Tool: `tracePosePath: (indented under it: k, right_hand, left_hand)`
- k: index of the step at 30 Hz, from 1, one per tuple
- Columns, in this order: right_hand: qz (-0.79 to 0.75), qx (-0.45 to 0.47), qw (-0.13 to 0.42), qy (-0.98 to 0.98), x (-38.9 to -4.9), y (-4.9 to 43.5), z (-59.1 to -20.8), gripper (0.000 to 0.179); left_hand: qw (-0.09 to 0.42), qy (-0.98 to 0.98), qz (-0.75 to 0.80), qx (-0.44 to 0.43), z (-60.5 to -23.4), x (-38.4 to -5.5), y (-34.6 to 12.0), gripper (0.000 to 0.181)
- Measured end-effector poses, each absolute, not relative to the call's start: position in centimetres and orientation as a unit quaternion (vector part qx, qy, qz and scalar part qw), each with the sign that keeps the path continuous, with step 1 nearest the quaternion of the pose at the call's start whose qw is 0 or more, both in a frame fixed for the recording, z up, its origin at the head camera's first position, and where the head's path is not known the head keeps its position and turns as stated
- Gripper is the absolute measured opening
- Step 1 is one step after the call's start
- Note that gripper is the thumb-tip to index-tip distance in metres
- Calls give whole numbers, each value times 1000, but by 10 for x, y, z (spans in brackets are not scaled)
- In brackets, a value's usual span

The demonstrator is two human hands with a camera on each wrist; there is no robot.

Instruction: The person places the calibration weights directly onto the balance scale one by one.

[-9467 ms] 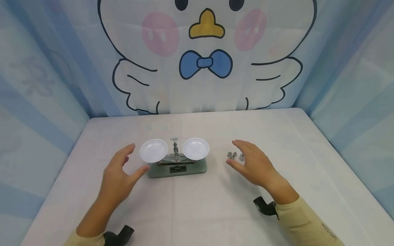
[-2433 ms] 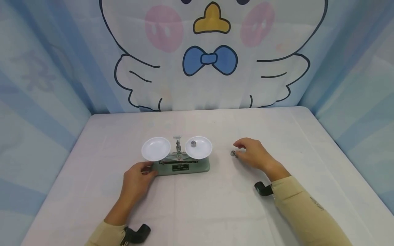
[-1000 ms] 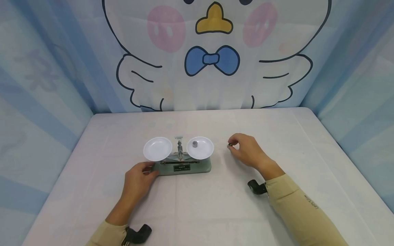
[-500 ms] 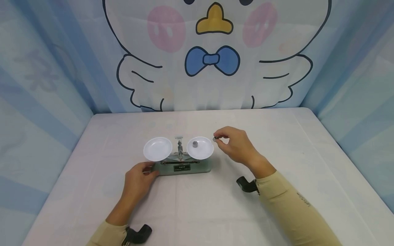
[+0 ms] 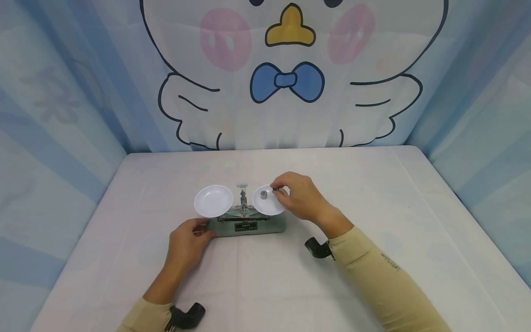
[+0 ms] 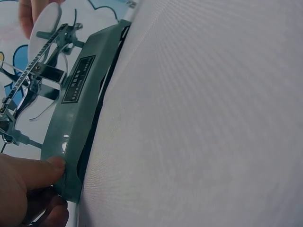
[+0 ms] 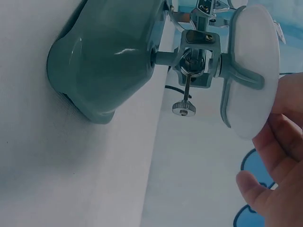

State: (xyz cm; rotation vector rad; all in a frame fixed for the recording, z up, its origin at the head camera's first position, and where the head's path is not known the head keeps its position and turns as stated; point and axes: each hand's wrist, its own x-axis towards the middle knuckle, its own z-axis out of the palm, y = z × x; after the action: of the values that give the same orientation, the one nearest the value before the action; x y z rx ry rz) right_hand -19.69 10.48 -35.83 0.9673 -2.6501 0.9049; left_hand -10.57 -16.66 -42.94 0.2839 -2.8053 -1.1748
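A balance scale (image 5: 267,227) with a green base stands mid-table, carrying a white left pan (image 5: 213,201) and a white right pan (image 5: 269,208). One metal weight (image 5: 263,194) sits on the right pan. My left hand (image 5: 185,244) grips the left end of the base; the left wrist view shows its thumb (image 6: 52,170) against the front face. Over the right pan, my right hand (image 5: 303,198) pinches a small metal weight (image 5: 275,189), mostly covered by the fingertips. In the right wrist view the pan (image 7: 255,71) hides those fingertips.
A white cloth (image 5: 257,286) covers the table. Printed curtains (image 5: 282,124) enclose its back and both sides. Black wrist-camera mounts (image 5: 187,315) project from both sleeves, low over the cloth.
My right hand has picked up a small weight from the table on the right and carried it left over the right pan. The left hand keeps its hold on the base.
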Motion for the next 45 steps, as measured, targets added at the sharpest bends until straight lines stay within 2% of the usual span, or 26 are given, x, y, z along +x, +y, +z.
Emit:
tracePosePath:
  k: [35,45]
  right_hand:
    - [267,311,51,-910,-200,92,-363,15]
    - [303,277,76,-909,-198,111,-357,24]
  left_hand:
    - [56,-923,-371,88,-431,-105,-166,37]
    - [53,-922,-372,95,-430,-105,-166,38]
